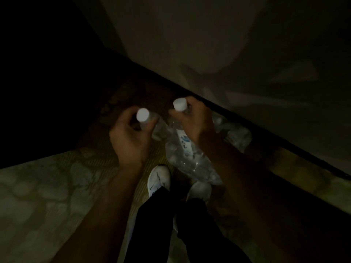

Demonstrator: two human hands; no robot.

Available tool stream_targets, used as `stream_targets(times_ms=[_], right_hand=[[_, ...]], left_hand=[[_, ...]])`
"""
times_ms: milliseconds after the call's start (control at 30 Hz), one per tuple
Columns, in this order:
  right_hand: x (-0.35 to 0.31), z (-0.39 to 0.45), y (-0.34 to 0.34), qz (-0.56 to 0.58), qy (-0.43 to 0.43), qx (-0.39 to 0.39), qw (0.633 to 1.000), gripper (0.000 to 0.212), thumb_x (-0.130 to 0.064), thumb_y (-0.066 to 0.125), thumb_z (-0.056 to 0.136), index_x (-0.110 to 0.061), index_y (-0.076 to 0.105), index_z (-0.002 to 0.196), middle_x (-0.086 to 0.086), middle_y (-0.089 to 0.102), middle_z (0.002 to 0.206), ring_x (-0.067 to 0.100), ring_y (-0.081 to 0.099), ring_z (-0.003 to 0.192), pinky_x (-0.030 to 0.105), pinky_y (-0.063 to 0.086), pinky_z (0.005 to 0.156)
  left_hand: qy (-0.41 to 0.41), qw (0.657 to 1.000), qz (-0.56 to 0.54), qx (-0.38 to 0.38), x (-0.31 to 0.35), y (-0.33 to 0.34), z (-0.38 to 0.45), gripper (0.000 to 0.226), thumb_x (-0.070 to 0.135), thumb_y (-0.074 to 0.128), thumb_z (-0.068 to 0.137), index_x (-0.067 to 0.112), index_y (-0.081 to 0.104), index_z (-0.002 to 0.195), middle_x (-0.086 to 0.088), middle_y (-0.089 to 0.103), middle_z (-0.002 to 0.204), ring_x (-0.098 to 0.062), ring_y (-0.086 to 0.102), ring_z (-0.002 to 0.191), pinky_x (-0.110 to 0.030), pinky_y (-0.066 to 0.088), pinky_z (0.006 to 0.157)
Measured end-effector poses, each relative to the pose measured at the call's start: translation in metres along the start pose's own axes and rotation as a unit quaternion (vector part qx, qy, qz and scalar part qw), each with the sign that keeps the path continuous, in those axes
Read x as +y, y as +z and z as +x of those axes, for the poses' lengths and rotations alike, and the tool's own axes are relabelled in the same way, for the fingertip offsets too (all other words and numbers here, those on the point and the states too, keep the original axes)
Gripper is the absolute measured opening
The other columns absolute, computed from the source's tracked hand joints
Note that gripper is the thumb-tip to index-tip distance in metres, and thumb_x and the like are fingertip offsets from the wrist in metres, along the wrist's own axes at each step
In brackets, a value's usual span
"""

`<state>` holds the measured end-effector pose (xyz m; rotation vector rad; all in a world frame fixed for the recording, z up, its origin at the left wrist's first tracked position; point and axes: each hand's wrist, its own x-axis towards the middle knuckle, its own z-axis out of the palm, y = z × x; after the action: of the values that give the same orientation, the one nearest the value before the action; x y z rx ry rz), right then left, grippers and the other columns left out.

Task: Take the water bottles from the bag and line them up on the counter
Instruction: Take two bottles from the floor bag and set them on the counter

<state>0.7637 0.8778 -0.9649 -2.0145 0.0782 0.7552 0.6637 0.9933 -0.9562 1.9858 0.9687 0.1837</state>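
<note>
My left hand (129, 137) is clenched around one bottle (157, 128) just under its cap (142, 114). My right hand (193, 120) grips a second bottle (187, 149) at the neck (dim light), its body hanging below the fist.

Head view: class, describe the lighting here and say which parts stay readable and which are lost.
Head view: very dim; upper left is black. The white caps and the white shoe stand out brightest. The left hand and right hand read clearly, each holding a bottle; the plastic beyond the right wrist is murky.

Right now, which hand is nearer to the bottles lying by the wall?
Right. The right hand is just beside the lying bottles; the left hand is farther off.
</note>
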Motion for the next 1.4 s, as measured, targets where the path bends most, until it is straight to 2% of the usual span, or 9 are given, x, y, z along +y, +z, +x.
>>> stream_targets(times_ms=[67,133,200,400,733,867,1033,1233,1400], right_hand=[[-0.029,-0.022,-0.016,0.001,0.003,0.012,1.000,0.023,-0.014,0.076,0.079,-0.004,0.065,0.097,0.008,0.069,0.095,0.016,0.066,0.089,0.036,0.056,0.084],[-0.062,-0.050,-0.034,0.001,-0.015,0.037,0.999,0.020,-0.014,0.077,0.078,-0.003,0.065,0.088,0.004,0.068,0.084,0.012,0.065,0.079,0.026,0.054,0.072],[-0.098,-0.083,-0.051,0.005,-0.035,0.079,0.996,0.019,-0.017,0.078,0.077,-0.005,0.064,0.082,0.001,0.066,0.077,0.012,0.064,0.072,0.024,0.051,0.066],[-0.188,-0.156,-0.086,0.082,-0.033,0.075,0.993,0.020,-0.020,0.076,0.078,-0.018,0.066,0.096,-0.005,0.069,0.095,0.011,0.065,0.094,0.037,0.055,0.087],[-0.318,-0.261,-0.158,0.089,-0.135,0.120,0.980,0.028,-0.022,0.076,0.078,-0.028,0.067,0.104,-0.010,0.070,0.104,0.005,0.064,0.101,0.029,0.055,0.086],[-0.363,-0.309,-0.179,0.110,-0.189,0.135,0.966,0.024,-0.020,0.077,0.077,-0.033,0.067,0.093,-0.014,0.071,0.097,-0.001,0.065,0.095,0.018,0.053,0.078],[-0.405,-0.365,-0.206,0.091,-0.257,0.140,0.952,0.032,-0.023,0.079,0.076,-0.025,0.069,0.106,-0.010,0.071,0.102,0.004,0.065,0.099,0.024,0.054,0.082],[-0.432,-0.444,-0.220,0.083,-0.338,0.153,0.925,0.031,-0.024,0.078,0.076,-0.026,0.069,0.105,-0.011,0.071,0.100,0.002,0.065,0.098,0.024,0.055,0.082],[-0.433,-0.511,-0.237,0.101,-0.393,0.183,0.895,0.030,-0.026,0.078,0.076,-0.020,0.070,0.104,-0.008,0.073,0.096,0.005,0.068,0.093,0.029,0.057,0.082]], left_hand=[[0.017,1.000,0.009,0.006,0.029,-0.021,-0.009,0.035,0.040,0.071,0.084,0.022,0.064,0.113,0.011,0.066,0.108,-0.006,0.064,0.095,-0.034,0.058,0.080],[0.029,0.999,0.010,0.021,0.062,-0.047,-0.016,0.035,0.041,0.072,0.083,0.022,0.065,0.111,0.012,0.065,0.105,-0.006,0.065,0.092,-0.036,0.058,0.079],[0.040,0.998,-0.005,0.037,0.099,-0.074,-0.027,0.035,0.039,0.074,0.081,0.023,0.065,0.110,0.017,0.062,0.102,-0.003,0.063,0.091,-0.032,0.057,0.080],[0.061,0.997,-0.039,0.042,0.212,-0.140,-0.044,0.032,0.047,0.071,0.077,0.037,0.059,0.105,0.016,0.061,0.102,0.000,0.059,0.092,-0.024,0.052,0.082],[0.189,0.978,-0.093,0.015,0.348,-0.238,-0.087,0.031,0.032,0.080,0.075,0.030,0.056,0.094,0.012,0.053,0.096,0.004,0.054,0.088,-0.007,0.042,0.072],[0.211,0.953,-0.218,-0.016,0.391,-0.284,-0.114,0.027,0.029,0.080,0.078,0.030,0.057,0.093,0.014,0.061,0.092,0.000,0.060,0.090,-0.010,0.048,0.074],[0.231,0.930,-0.286,-0.007,0.428,-0.329,-0.132,0.030,0.035,0.080,0.077,0.024,0.060,0.096,0.010,0.069,0.095,-0.005,0.067,0.095,-0.035,0.057,0.084],[0.310,0.911,-0.273,0.014,0.470,-0.381,-0.197,0.029,0.038,0.077,0.080,0.021,0.058,0.092,0.013,0.067,0.087,0.002,0.064,0.086,-0.014,0.051,0.074],[0.310,0.900,-0.307,0.000,0.491,-0.396,-0.255,0.023,0.043,0.069,0.086,0.024,0.059,0.093,0.011,0.067,0.087,-0.003,0.065,0.085,-0.025,0.055,0.074]])
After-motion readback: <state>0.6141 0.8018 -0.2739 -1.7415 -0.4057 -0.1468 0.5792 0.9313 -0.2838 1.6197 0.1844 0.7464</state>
